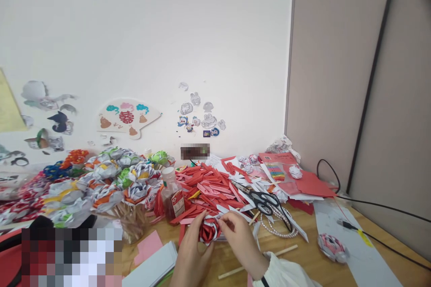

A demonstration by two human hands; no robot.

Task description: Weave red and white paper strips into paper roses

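A red and white paper flower (pixel 209 229) is held up between my two hands over the front of the wooden table. My left hand (pixel 193 244) wraps round its left side, thumb below. On the right, my right hand (pixel 237 236) pinches at the flower's right edge with thumb and fingertips. Just behind lies a big heap of folded red paper strips (pixel 210 186). Black-handled scissors (pixel 264 199) and a string of white pearl beads (pixel 281 228) lie right of the heap. A wooden stick (pixel 232 272) is on the table by my right wrist.
Many finished paper flowers (pixel 114 175) crowd the left. A glue bottle (pixel 173 195) stands beside the strips. Stacked white paper (pixel 151 267) lies front left. A pink and white paper flower (pixel 332 247) and a black cable (pixel 377 244) are at the right, near red sheets (pixel 313 184).
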